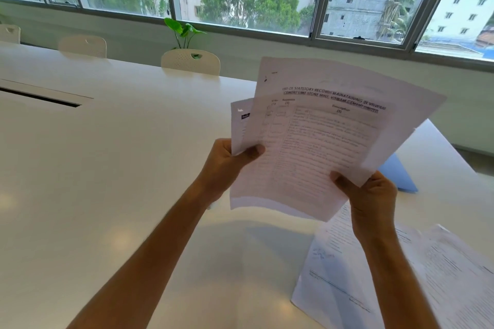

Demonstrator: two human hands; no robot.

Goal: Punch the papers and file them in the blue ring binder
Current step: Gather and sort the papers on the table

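Both of my hands hold a fanned stack of printed papers up in the air above the white table. My left hand pinches the stack's left edge with the thumb on top. At the lower right corner, my right hand grips it. A corner of the blue ring binder shows on the table behind the raised papers, mostly hidden by them. More printed sheets lie flat on the table under my right forearm. No hole punch is in view.
White chairs stand along the table's far side, with a green plant behind them under a long window. A dark cable slot runs across the table at the left.
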